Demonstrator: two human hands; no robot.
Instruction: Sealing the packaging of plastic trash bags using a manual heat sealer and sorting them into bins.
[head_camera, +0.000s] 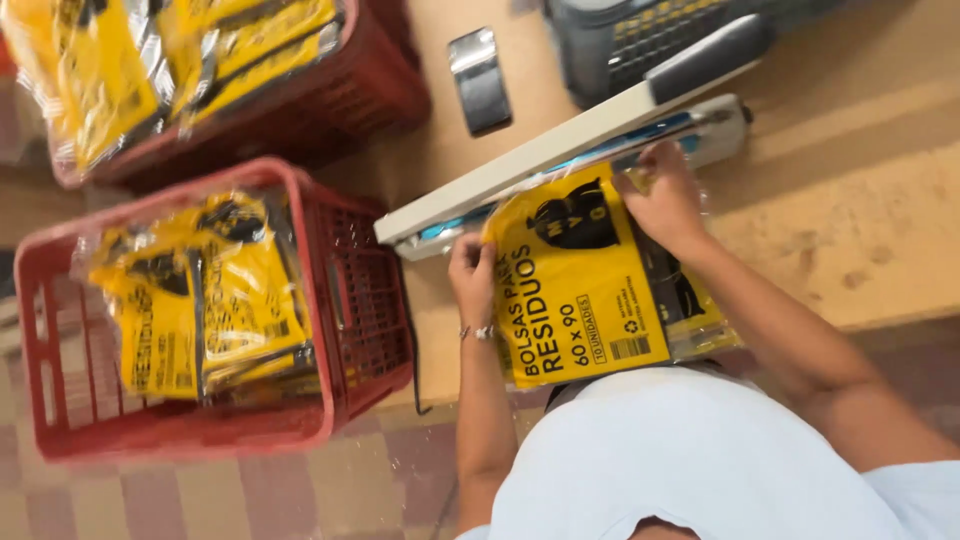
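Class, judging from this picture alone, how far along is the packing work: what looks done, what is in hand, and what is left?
Done: yellow packets fill two red crates. In hand: the left hand and right hand hold a yellow packet at the heat sealer, whose arm is raised. Left: no unsealed stock is in view.

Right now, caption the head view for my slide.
Both hands, left hand and right hand, hold a yellow packet at a heat sealer.

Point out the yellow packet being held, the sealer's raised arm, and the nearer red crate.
yellow packet (570, 290), head view, middle of its face
sealer arm (560, 145), head view, mid-bar
red crate (365, 300), head view, side wall
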